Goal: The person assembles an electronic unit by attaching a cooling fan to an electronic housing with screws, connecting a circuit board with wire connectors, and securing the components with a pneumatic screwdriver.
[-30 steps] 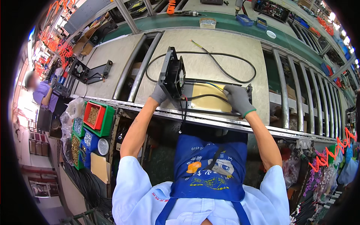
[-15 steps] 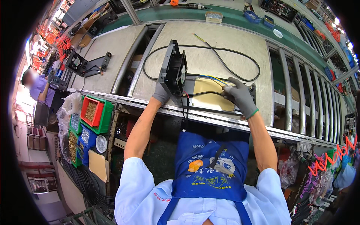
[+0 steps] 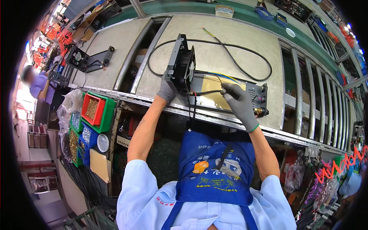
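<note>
Sitting left of the fan (image 3: 187, 69), a red bin (image 3: 101, 111) holds hardware (image 3: 91, 109).

On flat beige rectangular work board (image 3: 251, 40): L-shaped black metal fan chassis (image 3: 178, 69); slim black cable (image 3: 271, 70), loosely looped beside it.

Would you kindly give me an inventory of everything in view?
Chassis with fan: one, black, between the hands
Wires: several, including yellow and blue, over its base
Cable: one, black, looped beyond it
Board: one, greyish, beneath it
Second chassis: one, black, left
Red bin: one, red, inside green bin
Rollers: many, silver, right
Co-worker: one, purple top, far left
Apron: one, blue, worn
Left hand: one, grey glove, at chassis panel
Right hand: one, grey glove, near wires
</note>
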The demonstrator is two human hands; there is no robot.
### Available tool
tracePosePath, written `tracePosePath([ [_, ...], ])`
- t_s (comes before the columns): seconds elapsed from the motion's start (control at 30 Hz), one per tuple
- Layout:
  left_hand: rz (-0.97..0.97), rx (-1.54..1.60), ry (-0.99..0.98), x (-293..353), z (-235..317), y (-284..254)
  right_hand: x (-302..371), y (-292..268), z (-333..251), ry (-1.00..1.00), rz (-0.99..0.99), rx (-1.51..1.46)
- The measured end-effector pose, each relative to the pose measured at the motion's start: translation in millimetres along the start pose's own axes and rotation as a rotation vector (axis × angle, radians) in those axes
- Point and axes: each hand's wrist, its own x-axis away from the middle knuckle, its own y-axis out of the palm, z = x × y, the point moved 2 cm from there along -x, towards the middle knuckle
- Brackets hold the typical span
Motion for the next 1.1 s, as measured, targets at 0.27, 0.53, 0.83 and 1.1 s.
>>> tracePosePath([
  [0.27, -0.097, -0.017, 0.042, -7.3, 7.7, -9.6, -48.7, 40.6, 15.8, -0.611, -0.066, 0.724],
  [0.53, -0.074, -0.018, 0.168, -31.7, 48.1, -18.5, -71.4, 61.0, 54.4, -0.529, -0.008, 0.794],
  [0.83, -0.095, 0.195, -0.017, -27.6, 35.4, -33.9, -66.4, 61.7, 39.5, -0.653, 0.022, 0.736],
  [1.1, -0.106, 0.395, -0.178, -21.0, 49.0, -3.6, -77.9, 57.5, 48.8, -0.56, -0.107, 0.792],
])
